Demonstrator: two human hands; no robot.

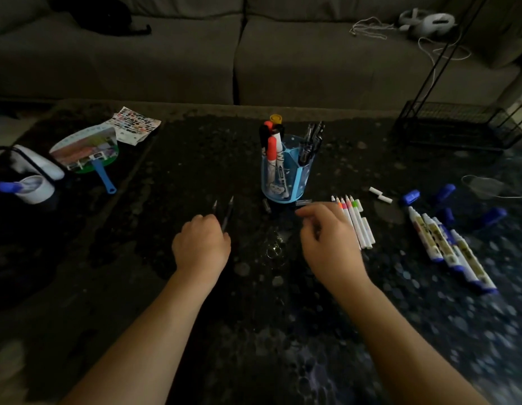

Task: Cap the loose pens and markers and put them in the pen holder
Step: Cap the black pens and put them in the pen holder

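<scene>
Hands are working low over the middle of the dark speckled table (137,258). The left hand (201,244) is gripping 2 thin dark pens (227,214), its fingers curled round them, and their bare tips are pointing toward the far edge. The right hand (329,241) is hovering beside it with fingers curled; whether it is pinching anything, I cannot tell. The blue pen holder (287,176) is standing upright just beyond both hands, toward the far edge, carrying capped markers in one compartment and dark pens in another. A small grey cap (303,203) is lying at its base, close to the right fingertips, and a dark cap (266,206) is lying at its near left side. 5 slim white markers (359,226) with uncapped coloured tips are lying side by side, partly hidden by the right hand. Toward the right edge, several thicker blue-and-white markers (449,249) are lying uncapped in a row, with blue caps (410,197) scattered beyond them and 2 short white caps (381,195) lying between the groups.
</scene>
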